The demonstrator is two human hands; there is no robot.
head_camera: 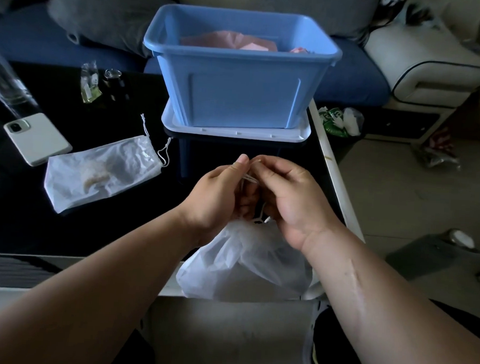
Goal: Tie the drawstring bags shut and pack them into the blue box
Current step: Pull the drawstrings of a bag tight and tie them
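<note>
Drawstring (248, 179) of white bag (245, 263) is pinched by fingers (241, 163) of left hand (216, 194) and right hand (292, 195).

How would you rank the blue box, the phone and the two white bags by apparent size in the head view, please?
1. blue box
2. held bag and bag lying on the table: these look alike, and the held one is nearer the camera, so unranked
3. phone
</note>
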